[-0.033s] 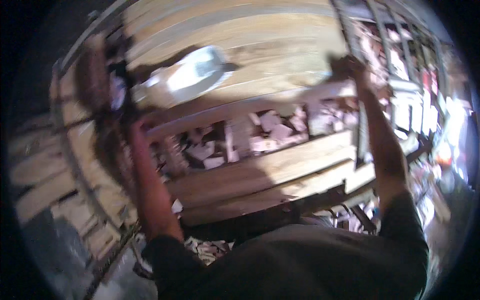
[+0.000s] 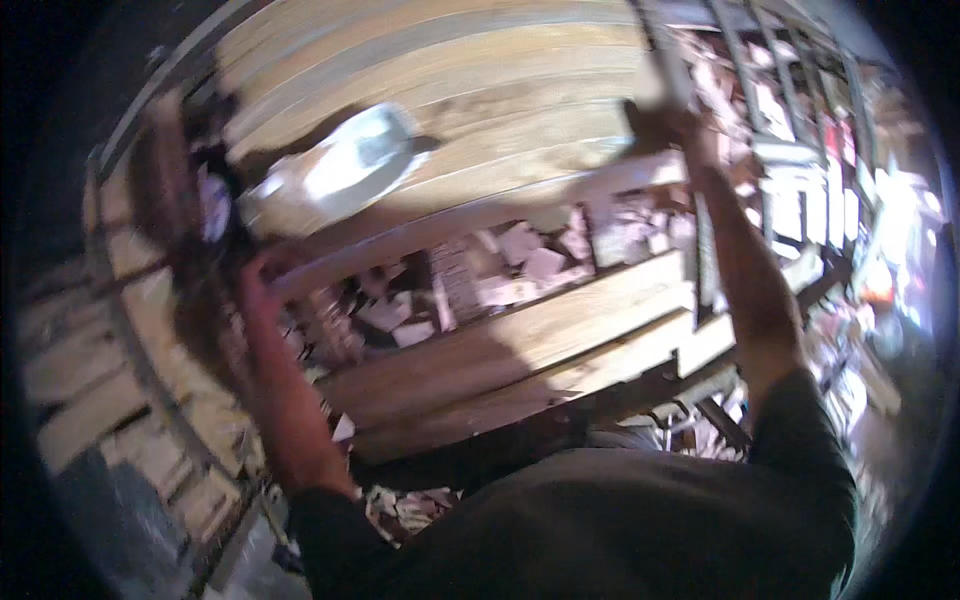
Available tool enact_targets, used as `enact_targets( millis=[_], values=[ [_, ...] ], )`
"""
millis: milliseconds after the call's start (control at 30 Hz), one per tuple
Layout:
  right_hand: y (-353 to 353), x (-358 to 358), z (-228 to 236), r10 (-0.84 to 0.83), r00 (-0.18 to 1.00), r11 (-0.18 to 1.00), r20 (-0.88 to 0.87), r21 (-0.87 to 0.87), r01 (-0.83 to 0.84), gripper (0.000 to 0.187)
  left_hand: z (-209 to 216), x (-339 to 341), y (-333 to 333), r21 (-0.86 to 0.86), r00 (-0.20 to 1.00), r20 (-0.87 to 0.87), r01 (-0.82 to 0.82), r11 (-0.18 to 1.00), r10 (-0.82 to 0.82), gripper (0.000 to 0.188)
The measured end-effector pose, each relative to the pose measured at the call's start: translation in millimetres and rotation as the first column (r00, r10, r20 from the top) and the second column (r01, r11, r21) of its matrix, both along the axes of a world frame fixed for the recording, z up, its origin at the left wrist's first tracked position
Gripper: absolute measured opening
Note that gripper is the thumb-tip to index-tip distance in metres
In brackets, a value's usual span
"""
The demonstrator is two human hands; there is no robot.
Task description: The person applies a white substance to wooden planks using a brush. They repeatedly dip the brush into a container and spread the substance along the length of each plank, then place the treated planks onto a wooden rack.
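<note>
A long wooden plank [image 2: 450,222] lies across the view between my arms. My left hand [image 2: 258,272], blurred and partly in shadow, is closed at its left end. At the right end, my right hand [image 2: 675,128] is bent over the plank, its fingers dark and smeared by motion. Beyond the plank spreads a surface of pale boards [image 2: 470,90] laid side by side. On these boards lies a shiny, whitish clear plastic item [image 2: 355,160], its exact kind too blurred to tell.
Wood scraps [image 2: 520,255] fill a gap on the near side of the plank. Closer to me run more boards [image 2: 510,350]. Metal bars [image 2: 740,70] stand at the far right. Cut wood pieces [image 2: 95,400] are piled at the left.
The whole view has shifted slightly, so the boards, the plank and both hands sit a little further left. My hands remain at the plank's ends.
</note>
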State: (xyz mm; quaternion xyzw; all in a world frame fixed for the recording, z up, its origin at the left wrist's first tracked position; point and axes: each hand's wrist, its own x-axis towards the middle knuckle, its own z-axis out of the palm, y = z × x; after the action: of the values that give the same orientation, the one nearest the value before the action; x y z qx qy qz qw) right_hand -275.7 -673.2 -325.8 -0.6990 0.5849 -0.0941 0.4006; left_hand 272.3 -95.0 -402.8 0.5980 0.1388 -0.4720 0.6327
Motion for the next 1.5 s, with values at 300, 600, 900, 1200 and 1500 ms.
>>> enact_targets(
  millis=[300,600,900,1200,1500],
  values=[
    [11,-9,12,-0.300,0.743,0.918,0.598,0.392,0.056,0.057,-12,34,-14,0.283,0.827,0.504,0.116,0.952,-0.251,0.051],
    [22,-52,7,0.029,0.976,0.989,0.215,0.139,-0.060,0.066,51,-32,-13,0.359,0.857,0.499,-0.074,0.930,-0.124,0.050],
    [139,-162,14,-0.043,0.994,0.948,0.099,0.319,0.009,0.047,91,-225,123,0.885,0.524,0.394,0.004,0.465,-0.755,0.043],
    [170,-214,-47,0.108,0.992,0.981,-0.069,0.170,-0.095,0.036,128,-253,92,0.597,0.856,0.426,-0.022,0.802,-0.294,0.063],
    [194,-170,42,-0.085,0.903,0.956,0.420,0.289,-0.044,0.032,137,-243,87,0.351,0.836,0.537,-0.344,0.871,0.114,0.056]
  ],
)
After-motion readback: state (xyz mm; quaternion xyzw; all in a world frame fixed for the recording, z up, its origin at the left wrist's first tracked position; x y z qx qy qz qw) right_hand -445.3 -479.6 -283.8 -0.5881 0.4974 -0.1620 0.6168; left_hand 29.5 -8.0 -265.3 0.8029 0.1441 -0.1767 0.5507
